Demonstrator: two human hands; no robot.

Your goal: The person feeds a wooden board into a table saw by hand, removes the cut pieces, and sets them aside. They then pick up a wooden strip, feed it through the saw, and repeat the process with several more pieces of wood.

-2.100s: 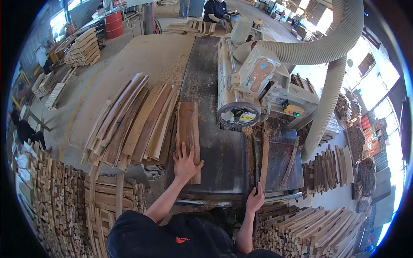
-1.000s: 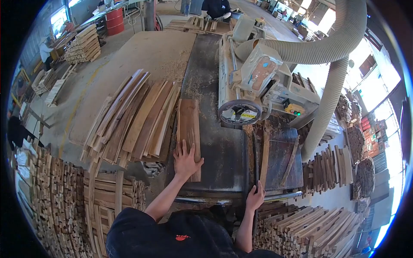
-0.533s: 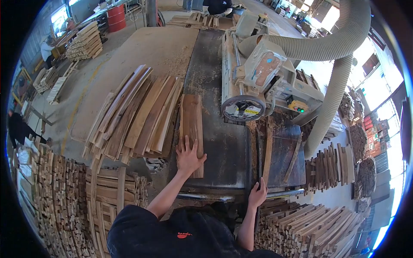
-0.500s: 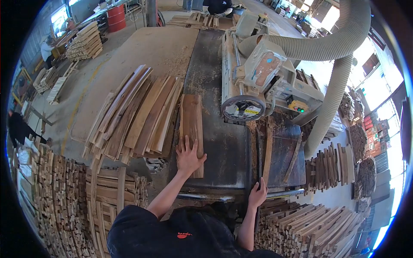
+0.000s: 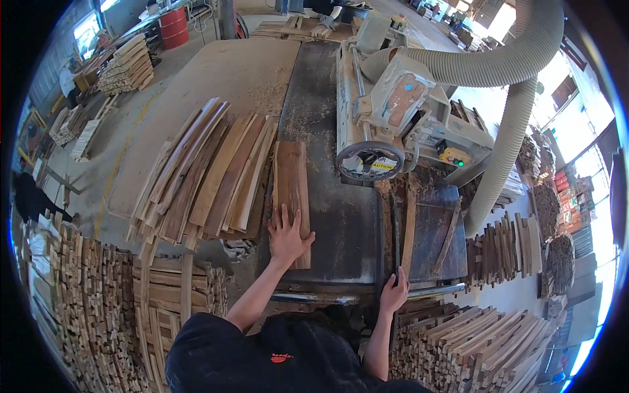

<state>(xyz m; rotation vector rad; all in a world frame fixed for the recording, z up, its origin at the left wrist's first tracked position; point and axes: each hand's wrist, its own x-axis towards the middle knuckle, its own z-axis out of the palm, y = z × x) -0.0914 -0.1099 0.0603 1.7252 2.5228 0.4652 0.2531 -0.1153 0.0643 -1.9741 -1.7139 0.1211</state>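
Note:
My left hand (image 5: 287, 237) lies flat with spread fingers on a brown wooden board (image 5: 292, 177), which rests lengthwise on the dark machine table (image 5: 341, 242). At the table's front edge, my right hand (image 5: 394, 293) is partly curled over a dark rail (image 5: 396, 236). The near end of a narrow wooden strip (image 5: 409, 226) meets its fingers; whether they grip the rail or the strip is hidden. Left of the board lies a fanned pile of planks (image 5: 216, 173). A machine head with a handwheel (image 5: 370, 162) stands beyond the strip.
A thick ribbed hose (image 5: 485, 69) arches from the machine on the right. Another thin offcut (image 5: 447, 236) lies on the table's right part. Wood stacks (image 5: 92, 308) flank me, with more sticks (image 5: 485, 344) at lower right. A person's gloved hand (image 5: 321, 31) is at the far end.
My hands, the board and the strip keep nearly the same places. The view shifts slightly. At the far end, the other person has leaned or moved, and an arm now reaches toward the wood.

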